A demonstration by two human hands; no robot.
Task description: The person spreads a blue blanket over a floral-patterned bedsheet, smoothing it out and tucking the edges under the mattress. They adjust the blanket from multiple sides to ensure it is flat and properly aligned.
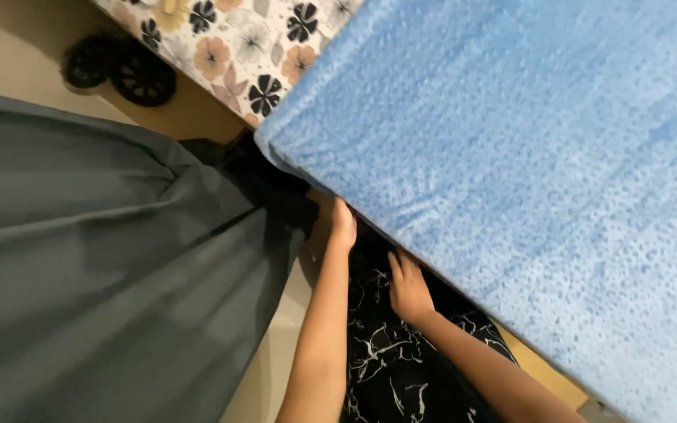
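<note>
Bedroom: blue blanket (511, 157), floral mattress (229, 47)

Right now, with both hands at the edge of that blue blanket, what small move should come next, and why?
Probably push the fingers further under: the left hand and right hand sit at the blue blanket edge, fingertips hidden beneath it.

a blue fleece blanket (511, 157) lies on the bed's flowered sheet (229, 47).

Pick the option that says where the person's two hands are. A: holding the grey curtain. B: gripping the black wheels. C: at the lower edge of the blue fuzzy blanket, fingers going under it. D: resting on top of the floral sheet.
C: the left hand and right hand both meet the edge of the blue blanket, with fingertips hidden beneath it.
</note>
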